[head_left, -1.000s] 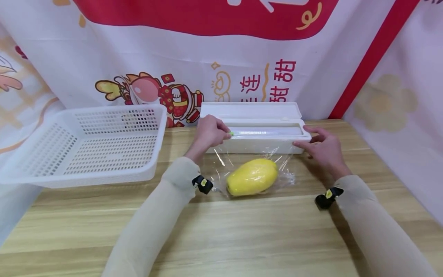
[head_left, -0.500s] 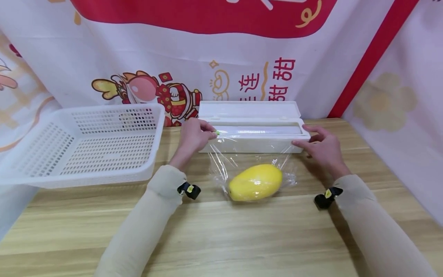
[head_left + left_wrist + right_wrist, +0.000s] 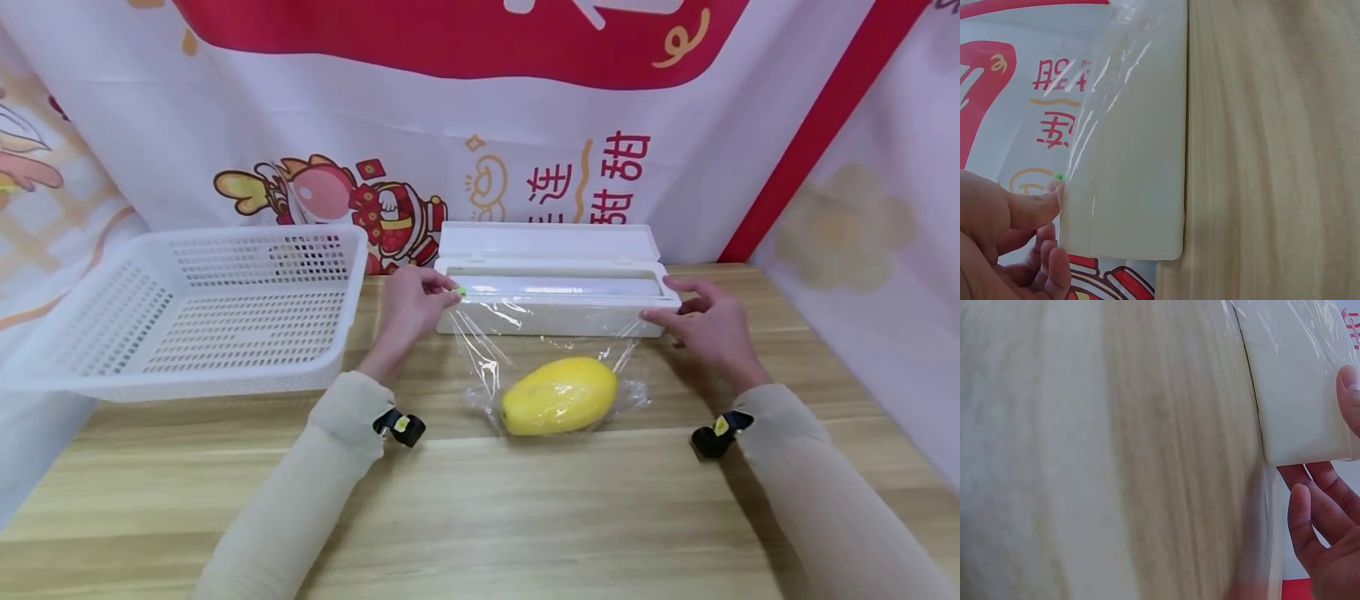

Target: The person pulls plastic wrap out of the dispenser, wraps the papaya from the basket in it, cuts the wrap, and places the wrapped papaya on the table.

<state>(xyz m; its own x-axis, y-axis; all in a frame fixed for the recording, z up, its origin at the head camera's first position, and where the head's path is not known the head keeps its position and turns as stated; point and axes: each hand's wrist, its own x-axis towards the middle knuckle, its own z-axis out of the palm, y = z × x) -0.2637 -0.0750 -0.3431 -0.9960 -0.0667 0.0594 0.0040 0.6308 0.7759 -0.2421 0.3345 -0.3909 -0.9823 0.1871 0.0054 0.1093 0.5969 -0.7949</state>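
From here, the left hand (image 3: pixel 408 302) pinches a green tab (image 3: pixel 461 291) at nine o'clock on the white box (image 3: pixel 555 321), right hand (image 3: pixel 712 327) gripping at three.

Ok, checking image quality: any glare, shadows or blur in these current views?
Head: glints on the cling film and yellow fruit, a dark shadow on the tabletop beside the right sleeve; left wrist: bright streaks over the white film dispenser; right wrist: dimmer, with the tabletop grain soft, especially at left.
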